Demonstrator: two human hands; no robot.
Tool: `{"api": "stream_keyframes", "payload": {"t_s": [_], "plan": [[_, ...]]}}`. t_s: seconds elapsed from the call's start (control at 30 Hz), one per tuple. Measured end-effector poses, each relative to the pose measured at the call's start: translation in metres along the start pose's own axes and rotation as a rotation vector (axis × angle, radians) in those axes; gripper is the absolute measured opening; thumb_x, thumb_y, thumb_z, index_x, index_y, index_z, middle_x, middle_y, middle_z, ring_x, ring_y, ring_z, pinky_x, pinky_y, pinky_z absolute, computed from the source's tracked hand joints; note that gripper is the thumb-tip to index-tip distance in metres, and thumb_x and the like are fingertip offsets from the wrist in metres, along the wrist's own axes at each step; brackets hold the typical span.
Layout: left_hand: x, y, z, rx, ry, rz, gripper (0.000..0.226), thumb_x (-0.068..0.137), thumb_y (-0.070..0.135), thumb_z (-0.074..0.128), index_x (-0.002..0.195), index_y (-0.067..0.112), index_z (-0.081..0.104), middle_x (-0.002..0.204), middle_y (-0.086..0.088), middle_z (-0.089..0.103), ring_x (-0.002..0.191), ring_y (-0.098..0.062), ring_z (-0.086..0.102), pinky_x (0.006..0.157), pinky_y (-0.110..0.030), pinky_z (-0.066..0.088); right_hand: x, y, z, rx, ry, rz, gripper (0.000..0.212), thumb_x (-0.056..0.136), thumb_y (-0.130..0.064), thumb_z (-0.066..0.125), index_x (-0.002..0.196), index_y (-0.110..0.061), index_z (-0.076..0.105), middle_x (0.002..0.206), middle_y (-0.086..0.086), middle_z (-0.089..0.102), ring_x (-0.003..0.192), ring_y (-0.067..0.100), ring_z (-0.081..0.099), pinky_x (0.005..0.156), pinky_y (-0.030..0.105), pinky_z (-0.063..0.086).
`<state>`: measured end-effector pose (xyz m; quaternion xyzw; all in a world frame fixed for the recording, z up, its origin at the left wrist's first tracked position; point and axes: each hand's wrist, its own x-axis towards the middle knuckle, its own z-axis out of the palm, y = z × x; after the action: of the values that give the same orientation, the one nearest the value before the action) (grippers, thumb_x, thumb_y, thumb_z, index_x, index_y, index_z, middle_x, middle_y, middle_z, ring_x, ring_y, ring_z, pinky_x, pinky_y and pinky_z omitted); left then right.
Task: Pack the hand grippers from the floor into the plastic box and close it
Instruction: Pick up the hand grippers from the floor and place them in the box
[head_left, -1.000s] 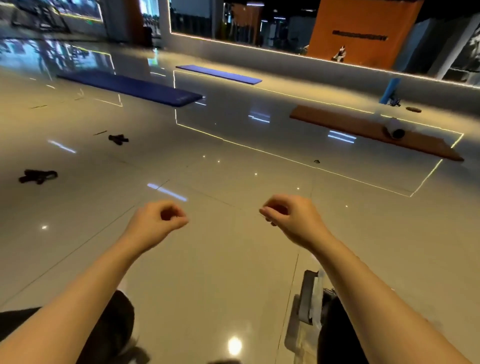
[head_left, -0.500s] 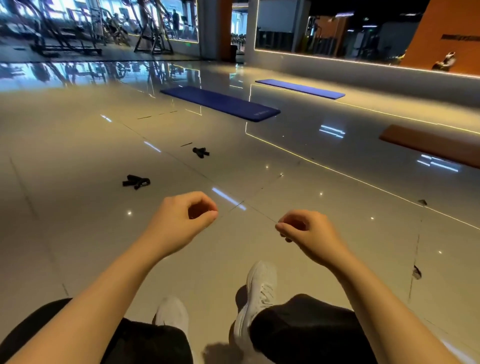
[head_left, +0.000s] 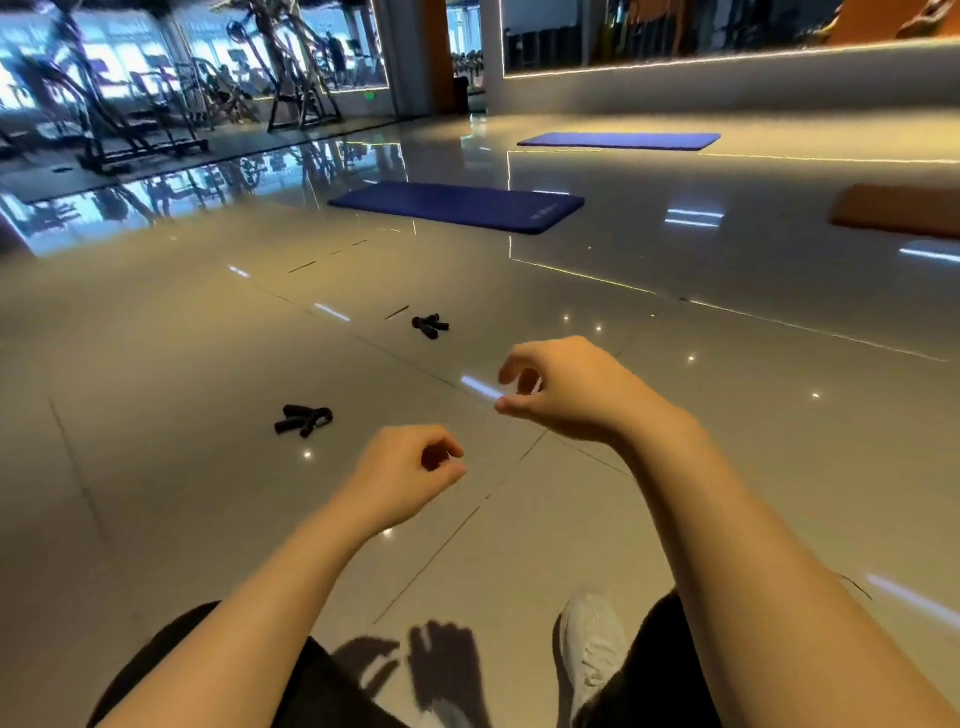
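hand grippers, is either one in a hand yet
No, both hand grippers lie on the floor, and the left hand and right hand hold nothing.

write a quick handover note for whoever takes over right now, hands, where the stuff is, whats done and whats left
Left hand: loosely curled, holding nothing, raised over the floor.
Right hand: loosely curled, holding nothing, a bit farther forward.
Near hand gripper: black, lying on the tiled floor ahead and to the left of the left hand.
Far hand gripper: black, on the floor farther ahead, before the blue mat.
Plastic box: not in view.
Done: nothing that shows; both grippers in view lie on the floor.
Left: pick up both, find the box, put them in, close it.
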<state>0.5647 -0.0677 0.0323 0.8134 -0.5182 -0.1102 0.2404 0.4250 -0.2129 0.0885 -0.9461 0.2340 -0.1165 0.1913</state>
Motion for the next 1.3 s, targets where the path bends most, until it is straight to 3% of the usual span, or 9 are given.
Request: {"api": "stream_keyframes", "payload": {"t_s": [0.23, 0.33, 0.47, 0.6, 0.77, 0.87, 1.0, 1.17, 1.3], "plan": [[0.069, -0.054, -0.097, -0.131, 0.242, -0.003, 0.007, 0.082, 0.032, 0.068, 0.090, 0.032, 0.066, 0.081, 0.013, 0.066, 0.075, -0.001, 0.061, 0.068, -0.020, 0.049, 0.133, 0.003, 0.040, 0.049, -0.068, 0.043, 0.020, 0.088, -0.038, 0.061, 0.102, -0.024, 0.062, 0.102, -0.005, 0.065, 0.092, 0.013, 0.059, 0.083, 0.035, 0.052], [0.086, -0.118, -0.110, -0.130, 0.225, -0.116, 0.007, 0.081, 0.030, 0.069, 0.086, 0.034, 0.066, 0.079, 0.011, 0.067, 0.072, -0.005, 0.063, 0.071, -0.026, 0.051, 0.193, -0.004, 0.055, -0.050, -0.146, 0.048, 0.024, 0.089, -0.035, 0.060, 0.105, -0.018, 0.063, 0.108, 0.001, 0.066, 0.096, 0.018, 0.060, 0.085, 0.036, 0.051], [0.109, -0.183, -0.135, -0.157, 0.243, -0.192, 0.014, 0.082, 0.023, 0.069, 0.086, 0.035, 0.063, 0.079, 0.013, 0.065, 0.074, 0.002, 0.061, 0.060, -0.004, 0.040, 0.276, -0.060, 0.070, -0.120, -0.165, 0.014, 0.033, 0.087, -0.033, 0.059, 0.110, -0.010, 0.063, 0.111, 0.010, 0.065, 0.099, 0.028, 0.061, 0.086, 0.044, 0.051], [0.137, -0.226, -0.177, -0.172, 0.215, -0.204, 0.015, 0.081, 0.027, 0.070, 0.092, 0.034, 0.063, 0.085, 0.011, 0.064, 0.080, -0.001, 0.060, 0.063, -0.011, 0.043, 0.326, -0.102, 0.083, 0.058, -0.136, -0.039, 0.027, 0.086, -0.036, 0.063, 0.109, -0.022, 0.063, 0.113, 0.000, 0.063, 0.099, 0.016, 0.057, 0.087, 0.034, 0.048], [0.197, -0.280, -0.208, -0.109, 0.148, -0.195, 0.021, 0.080, 0.026, 0.072, 0.097, 0.029, 0.061, 0.087, 0.008, 0.063, 0.079, -0.003, 0.058, 0.065, -0.017, 0.044, 0.373, -0.072, 0.098, 0.080, -0.117, 0.076, 0.027, 0.087, -0.033, 0.063, 0.109, -0.018, 0.063, 0.112, 0.002, 0.064, 0.095, 0.014, 0.056, 0.081, 0.029, 0.047], [0.244, -0.318, -0.196, -0.110, 0.083, -0.240, 0.025, 0.079, 0.025, 0.072, 0.101, 0.029, 0.060, 0.090, 0.009, 0.060, 0.080, -0.006, 0.060, 0.066, -0.020, 0.047, 0.412, -0.050, 0.120, 0.093, -0.136, 0.148, 0.028, 0.085, -0.033, 0.065, 0.108, -0.017, 0.064, 0.112, 0.003, 0.064, 0.097, 0.018, 0.058, 0.085, 0.033, 0.049], [0.306, -0.382, -0.159, -0.021, -0.036, -0.442, 0.033, 0.079, 0.028, 0.072, 0.108, 0.027, 0.057, 0.096, 0.008, 0.058, 0.087, -0.013, 0.057, 0.077, -0.028, 0.046, 0.470, -0.029, 0.167, 0.186, -0.221, 0.175, 0.030, 0.086, -0.035, 0.065, 0.110, -0.019, 0.061, 0.110, -0.001, 0.063, 0.089, 0.010, 0.056, 0.071, 0.023, 0.044], [0.351, -0.470, -0.100, -0.040, -0.043, -0.598, 0.034, 0.079, 0.022, 0.067, 0.111, 0.028, 0.058, 0.100, 0.008, 0.058, 0.084, -0.014, 0.057, 0.073, -0.026, 0.045, 0.532, -0.007, 0.261, 0.186, -0.393, 0.261, 0.031, 0.087, -0.034, 0.063, 0.110, -0.014, 0.062, 0.112, 0.003, 0.062, 0.101, 0.018, 0.056, 0.086, 0.033, 0.047], [0.368, -0.542, -0.047, 0.020, -0.139, -0.631, 0.051, 0.073, 0.010, 0.064, 0.119, 0.030, 0.054, 0.116, 0.006, 0.054, 0.104, -0.019, 0.053, 0.084, -0.032, 0.046, 0.571, 0.002, 0.338, 0.185, -0.526, 0.319, 0.031, 0.089, -0.034, 0.059, 0.112, -0.014, 0.061, 0.113, 0.003, 0.063, 0.102, 0.019, 0.057, 0.082, 0.030, 0.046]]}}
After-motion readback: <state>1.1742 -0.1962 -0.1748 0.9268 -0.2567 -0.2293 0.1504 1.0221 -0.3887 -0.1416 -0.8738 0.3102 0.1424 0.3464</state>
